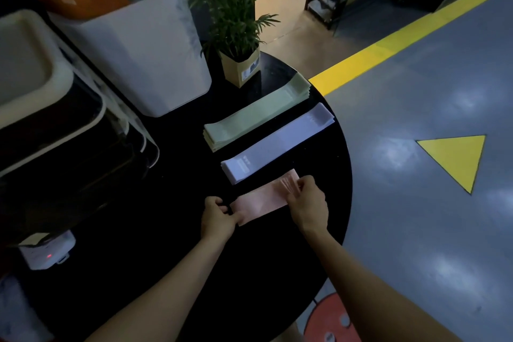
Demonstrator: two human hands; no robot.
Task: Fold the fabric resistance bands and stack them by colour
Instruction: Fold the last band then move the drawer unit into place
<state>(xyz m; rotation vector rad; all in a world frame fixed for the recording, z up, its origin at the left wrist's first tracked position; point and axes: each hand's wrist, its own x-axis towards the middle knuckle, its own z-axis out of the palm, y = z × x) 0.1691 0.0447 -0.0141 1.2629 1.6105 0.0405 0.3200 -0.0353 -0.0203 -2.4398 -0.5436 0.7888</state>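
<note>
A pink fabric band (262, 201) lies flat on the round black table (194, 258), slanting up to the right. My left hand (218, 216) pinches its near left end. My right hand (308, 204) grips its far right end, where the fabric looks bunched and blurred. Beyond it lies a stack of lilac bands (277, 143), laid flat and parallel. Farther back sits a stack of pale green bands (256, 112), also flat and parallel.
A potted palm (240, 66) in a tan box stands behind the green stack. A white bin (144, 55) and a black appliance (55, 141) fill the table's left. The table edge curves close on the right, above grey floor with a yellow line (388, 44).
</note>
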